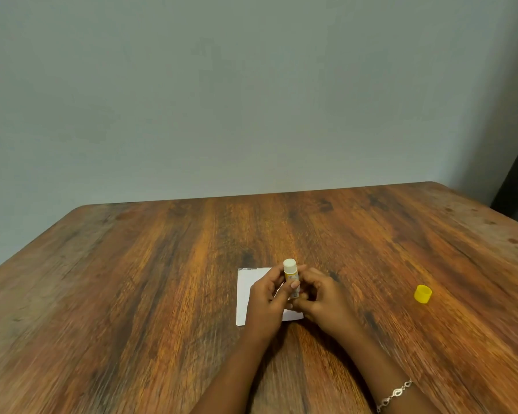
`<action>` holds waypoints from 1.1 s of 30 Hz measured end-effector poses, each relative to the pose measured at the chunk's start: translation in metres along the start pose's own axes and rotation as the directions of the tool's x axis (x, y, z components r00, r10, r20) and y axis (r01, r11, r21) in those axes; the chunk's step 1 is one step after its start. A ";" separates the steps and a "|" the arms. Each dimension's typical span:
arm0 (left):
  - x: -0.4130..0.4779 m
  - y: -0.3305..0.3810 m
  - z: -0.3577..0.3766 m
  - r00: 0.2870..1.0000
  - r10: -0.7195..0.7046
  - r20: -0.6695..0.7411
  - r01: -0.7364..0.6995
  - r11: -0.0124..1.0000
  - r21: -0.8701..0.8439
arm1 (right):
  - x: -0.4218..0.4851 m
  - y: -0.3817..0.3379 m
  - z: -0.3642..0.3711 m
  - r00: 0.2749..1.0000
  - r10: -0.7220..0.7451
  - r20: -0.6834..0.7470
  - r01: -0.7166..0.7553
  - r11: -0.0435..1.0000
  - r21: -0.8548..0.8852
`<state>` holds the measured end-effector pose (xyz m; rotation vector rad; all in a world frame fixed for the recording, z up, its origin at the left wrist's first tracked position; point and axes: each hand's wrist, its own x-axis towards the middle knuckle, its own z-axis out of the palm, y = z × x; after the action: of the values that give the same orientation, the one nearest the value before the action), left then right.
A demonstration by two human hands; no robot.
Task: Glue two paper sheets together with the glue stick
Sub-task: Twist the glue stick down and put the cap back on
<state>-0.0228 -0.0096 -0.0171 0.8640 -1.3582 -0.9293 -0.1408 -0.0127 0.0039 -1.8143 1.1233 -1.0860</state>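
Glue stick (pixel 291 272), uncapped and upright, is held between both hands. The left hand (pixel 266 298) pinches its barrel from 9 o'clock, and the right hand (pixel 322 300) curls round its base from 3 o'clock. White paper (pixel 245 294) lies beneath them on the surface (pixel 132 279). The yellow cap (pixel 422 294) rests well apart at 3 o'clock.

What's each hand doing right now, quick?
Left hand: grips the glue stick, which is uncapped and upright.
Right hand: fingers curled at the stick's lower end, pinching it.

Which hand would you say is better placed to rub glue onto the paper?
Probably left: the left hand grips the glue stick over the paper; the right hand only holds its base.
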 end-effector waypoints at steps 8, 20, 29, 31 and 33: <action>0.001 0.000 -0.002 1.000 0.004 -0.005 -0.004 0.999 -0.040 | 0.000 -0.003 0.000 1.000 -0.011 0.013 0.011 0.998 0.065; 0.000 0.001 -0.001 1.000 -0.009 0.012 0.011 0.995 -0.095 | 0.001 0.000 -0.001 1.000 -0.006 0.029 0.006 1.000 0.013; 0.002 0.001 -0.003 1.000 -0.003 0.003 0.003 0.998 -0.067 | -0.003 -0.004 -0.002 0.999 -0.030 0.021 0.029 0.999 0.028; 0.001 0.001 -0.002 1.000 -0.019 0.010 0.020 0.996 -0.088 | -0.002 -0.004 -0.003 0.999 -0.048 -0.008 0.048 0.999 -0.009; 0.000 0.002 -0.001 0.999 -0.032 0.027 0.034 0.994 -0.106 | -0.001 -0.003 -0.003 0.998 -0.052 -0.045 0.048 0.996 -0.080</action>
<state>-0.0212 -0.0087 -0.0154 0.7982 -1.3070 -1.0315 -0.1426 -0.0113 0.0072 -1.8959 1.1686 -1.1327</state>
